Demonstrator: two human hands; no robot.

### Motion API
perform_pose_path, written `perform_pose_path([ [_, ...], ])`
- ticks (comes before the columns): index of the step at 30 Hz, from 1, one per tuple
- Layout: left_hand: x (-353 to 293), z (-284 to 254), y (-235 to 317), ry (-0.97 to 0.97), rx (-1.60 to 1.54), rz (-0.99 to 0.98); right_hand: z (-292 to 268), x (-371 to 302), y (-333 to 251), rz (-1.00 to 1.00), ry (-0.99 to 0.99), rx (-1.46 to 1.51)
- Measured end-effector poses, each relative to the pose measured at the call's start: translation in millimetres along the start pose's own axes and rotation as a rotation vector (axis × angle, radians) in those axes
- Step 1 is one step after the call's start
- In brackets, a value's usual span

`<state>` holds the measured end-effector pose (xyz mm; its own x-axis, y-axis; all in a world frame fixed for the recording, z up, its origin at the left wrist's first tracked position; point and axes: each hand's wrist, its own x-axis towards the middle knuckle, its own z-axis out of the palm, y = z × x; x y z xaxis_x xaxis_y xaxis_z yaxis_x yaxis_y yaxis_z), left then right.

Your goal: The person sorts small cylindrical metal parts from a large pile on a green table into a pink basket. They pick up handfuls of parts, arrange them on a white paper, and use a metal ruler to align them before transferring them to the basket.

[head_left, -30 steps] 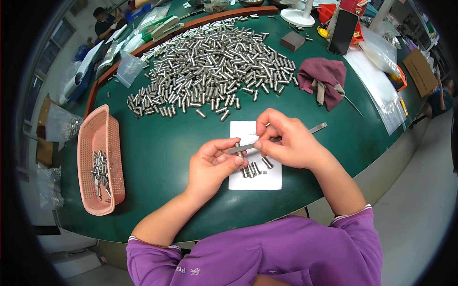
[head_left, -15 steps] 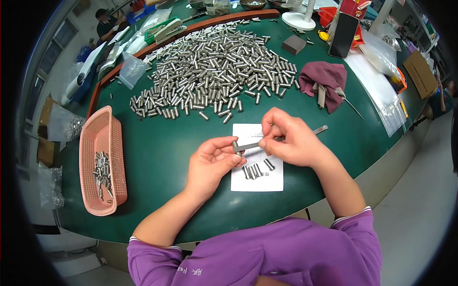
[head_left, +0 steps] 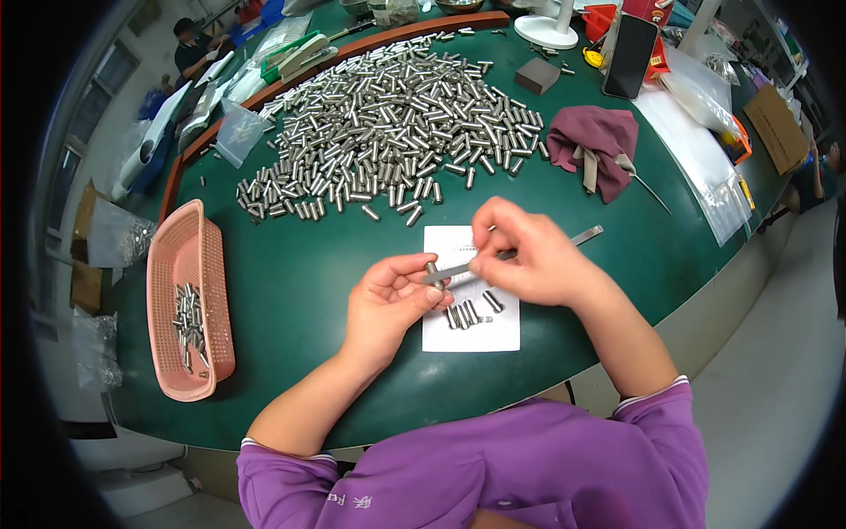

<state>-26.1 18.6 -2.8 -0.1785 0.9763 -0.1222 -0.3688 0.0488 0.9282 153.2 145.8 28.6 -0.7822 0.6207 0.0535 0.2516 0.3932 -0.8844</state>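
My left hand [head_left: 381,304] pinches a short steel pin [head_left: 433,267] upright between thumb and fingers, over the upper left part of a white paper sheet [head_left: 471,341]. My right hand [head_left: 529,257] is closed round a flat metal bar that looks like a file [head_left: 451,271]. One end of the file lies against the pin; the other sticks out past the right hand. Several steel pins [head_left: 464,315] rest on the paper below the hands, with a single one [head_left: 492,301] apart to their right. Beyond the hands spreads a large heap of similar pins [head_left: 397,123].
A pink perforated basket [head_left: 160,291] holding some pins stands at the left. At the right lie a maroon cloth [head_left: 599,141], a dark block [head_left: 537,76], a phone [head_left: 631,57] and plastic bags [head_left: 696,132]. A brown wooden rail [head_left: 423,28] borders the heap. Another person [head_left: 189,48] sits far left.
The file has tilted, its tip shifting slightly left and down across the pin, and my right hand has moved a little left. The left hand keeps hold of the pin.
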Motion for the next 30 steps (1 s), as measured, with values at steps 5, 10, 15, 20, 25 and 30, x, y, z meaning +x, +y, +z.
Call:
perform_pose_path([
  [5, 1.5, -3.1, 3.6, -0.014, -0.093, 0.001, -15.3, -1.9, 2.2, 0.126, 0.014, 0.26],
  [10, 1.6, 1.7, -0.8, -0.011, 0.025, -0.045, 8.5, -1.5, -7.2, -0.037, -0.045, 0.018],
  [15, 0.9, -1.2, -3.7, -0.009, -0.004, -0.026, 0.0, 2.6, 6.0, -0.015, 0.004, -0.018],
  [20, 1.4, -5.5, 1.4, -0.052, -0.168, -0.061, -10.6, 0.0, 7.8, 0.073, 0.105, 0.248],
  [25, 4.1, -6.2, 2.6, -0.053, -0.269, -0.144, -6.0, 0.9, 11.2, 0.041, 0.182, 0.243],
  [30, 5.8, -17.6, -6.0, -0.117, -0.294, -0.108, -6.0, 1.2, 8.0, 0.069, 0.198, 0.212],
])
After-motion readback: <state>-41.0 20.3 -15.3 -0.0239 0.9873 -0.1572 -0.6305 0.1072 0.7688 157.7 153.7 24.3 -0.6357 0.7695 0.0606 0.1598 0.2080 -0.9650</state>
